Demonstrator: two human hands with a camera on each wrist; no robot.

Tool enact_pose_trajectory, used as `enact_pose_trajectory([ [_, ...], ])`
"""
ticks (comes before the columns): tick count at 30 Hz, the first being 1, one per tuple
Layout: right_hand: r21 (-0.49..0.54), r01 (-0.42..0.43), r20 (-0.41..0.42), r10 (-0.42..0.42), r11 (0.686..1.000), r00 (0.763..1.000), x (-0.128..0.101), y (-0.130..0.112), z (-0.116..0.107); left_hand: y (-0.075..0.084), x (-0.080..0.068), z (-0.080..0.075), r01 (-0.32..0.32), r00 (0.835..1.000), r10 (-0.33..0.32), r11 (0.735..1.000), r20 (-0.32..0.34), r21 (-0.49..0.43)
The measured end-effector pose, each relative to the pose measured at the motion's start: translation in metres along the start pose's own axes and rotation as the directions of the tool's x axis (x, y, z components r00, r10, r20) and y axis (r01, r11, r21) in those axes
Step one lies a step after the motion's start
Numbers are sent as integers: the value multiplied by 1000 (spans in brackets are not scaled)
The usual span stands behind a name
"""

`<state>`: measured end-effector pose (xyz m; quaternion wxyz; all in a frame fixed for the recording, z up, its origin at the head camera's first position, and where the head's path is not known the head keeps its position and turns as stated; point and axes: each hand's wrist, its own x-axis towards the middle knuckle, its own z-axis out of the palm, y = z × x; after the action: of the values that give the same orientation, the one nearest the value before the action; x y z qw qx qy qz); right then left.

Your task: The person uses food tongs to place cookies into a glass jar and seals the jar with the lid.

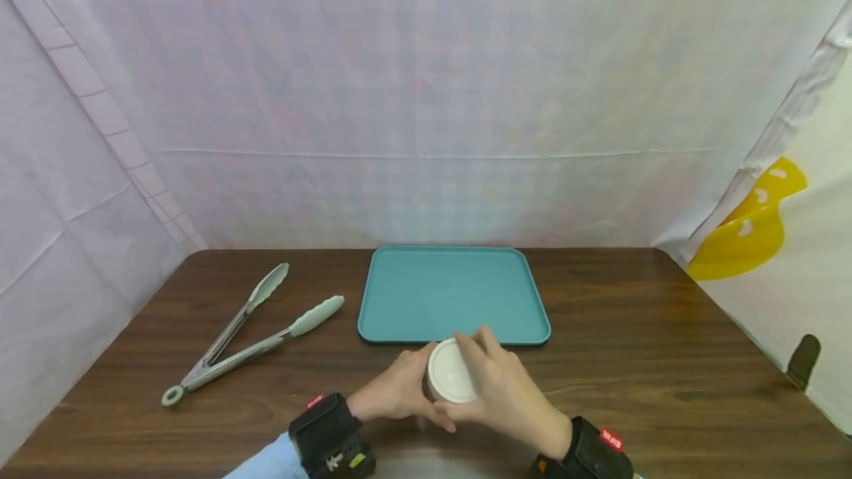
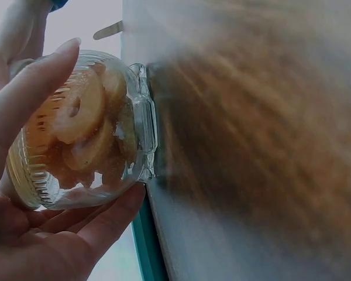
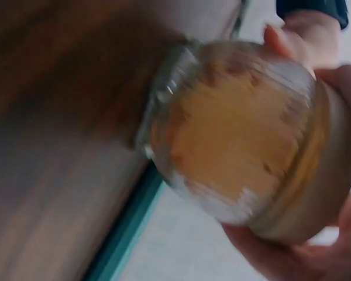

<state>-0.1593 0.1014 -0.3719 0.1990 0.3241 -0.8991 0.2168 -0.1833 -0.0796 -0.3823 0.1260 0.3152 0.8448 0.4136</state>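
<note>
A ribbed glass jar [image 2: 82, 134] filled with round golden biscuits stands at the table's front middle, just before the teal tray [image 1: 452, 294]. Its white lid [image 1: 450, 372] faces up in the head view. My left hand [image 1: 393, 390] wraps the jar's glass body, thumb on one side and fingers [image 2: 105, 225] on the other. My right hand [image 1: 509, 394] curls over the lid from the right, its fingers [image 3: 281, 257] round the cream lid [image 3: 330, 170]. The right wrist view shows the jar [image 3: 234, 134] blurred.
Metal tongs [image 1: 246, 335] with pale green tips lie open on the dark wooden table [image 1: 665, 361] to the left of the tray. Pale cloth walls enclose the back and sides. A yellow shape [image 1: 752, 224] shows at the right.
</note>
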Motion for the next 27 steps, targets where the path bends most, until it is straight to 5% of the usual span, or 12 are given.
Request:
enact_pose_trajectory([
  [4, -56, -46, -26, 45, 997, 999, -3, -4, 7, 0, 0, 1, 0, 1000, 0, 1000, -1, 12],
  [8, -13, -6, 8, 6, 1000, 1000, -6, -2, 7, -1, 1, 0, -5, 1000, 5, 1000, -9, 30],
  [11, 104, -10, 128, -3, 995, 992, -6, 0, -1, -1, 1, 0, -11, 1000, 12, 999, -16, 49],
  [15, 286, -66, 318, -29, 956, 948, -2, 7, -16, -1, 2, 0, -14, 1000, 14, 999, -15, 43],
  [18, 337, -47, 379, -89, 940, 921, 3, 14, -26, -1, 1, 0, -24, 1000, 24, 1000, -8, 6],
  [23, 298, -60, 436, -80, 953, 896, 12, 20, -34, -1, 1, 0, -38, 999, 38, 999, -8, -14],
  [27, 267, -75, 418, -45, 961, 907, 14, 19, -33, -1, 1, 0, -25, 1000, 25, 1000, -5, -9],
])
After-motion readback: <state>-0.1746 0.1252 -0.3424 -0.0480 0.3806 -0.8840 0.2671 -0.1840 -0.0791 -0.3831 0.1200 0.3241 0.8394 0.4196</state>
